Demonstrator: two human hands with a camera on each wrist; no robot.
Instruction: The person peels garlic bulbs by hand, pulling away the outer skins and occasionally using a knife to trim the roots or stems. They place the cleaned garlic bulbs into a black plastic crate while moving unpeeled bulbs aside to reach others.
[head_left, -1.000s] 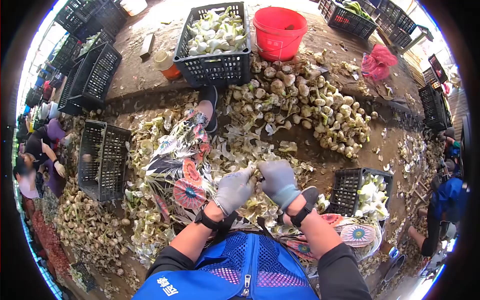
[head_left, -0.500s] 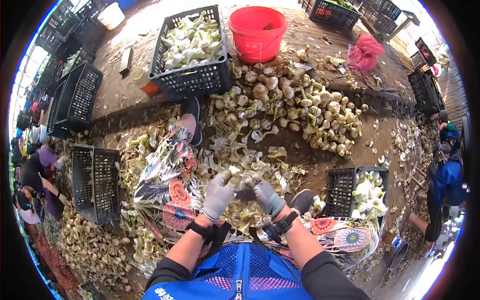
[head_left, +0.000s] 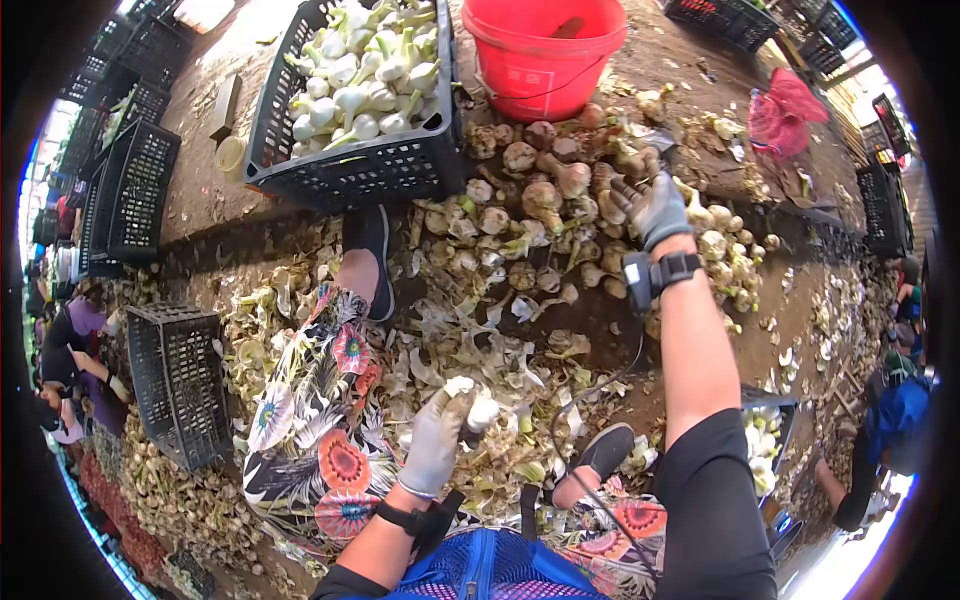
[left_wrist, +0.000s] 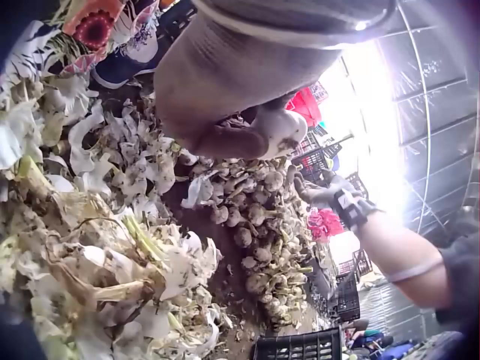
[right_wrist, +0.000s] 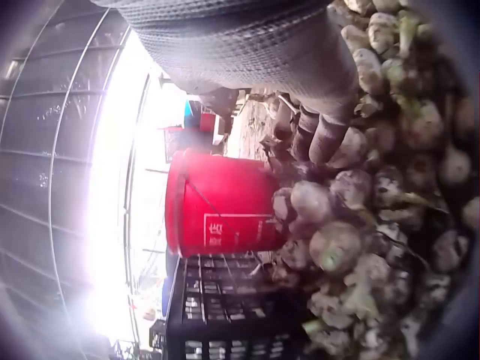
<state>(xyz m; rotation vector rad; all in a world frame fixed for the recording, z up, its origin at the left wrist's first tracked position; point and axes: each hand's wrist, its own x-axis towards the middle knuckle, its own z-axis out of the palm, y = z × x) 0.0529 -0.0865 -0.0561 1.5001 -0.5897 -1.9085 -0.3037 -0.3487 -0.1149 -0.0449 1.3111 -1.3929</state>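
I read the bulb pile (head_left: 560, 220) as a band running left to right on the ground, just below the black crate (head_left: 350, 175) and red bucket (head_left: 540, 70). The right hand (head_left: 650, 205) is nearer, with fingers extended and touching bulbs at the pile's right end, clasping nothing. The left hand (head_left: 435, 445), well apart by the lap, pinches a peeled bulb (head_left: 483, 412). Which bulb the right fingertips touch, and how its stalk points, is unclear.

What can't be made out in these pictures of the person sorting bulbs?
- Head view: the right hand is too small to show whether it grips a bulb from the pile. In the right wrist view the glove blocks this.
- Left wrist view: the peeled bulb is mostly hidden by the left hand holding it.
- Head view: the red bucket is cut off by the top edge, contents unseen.
- Head view: the crate sits largely behind the right arm.
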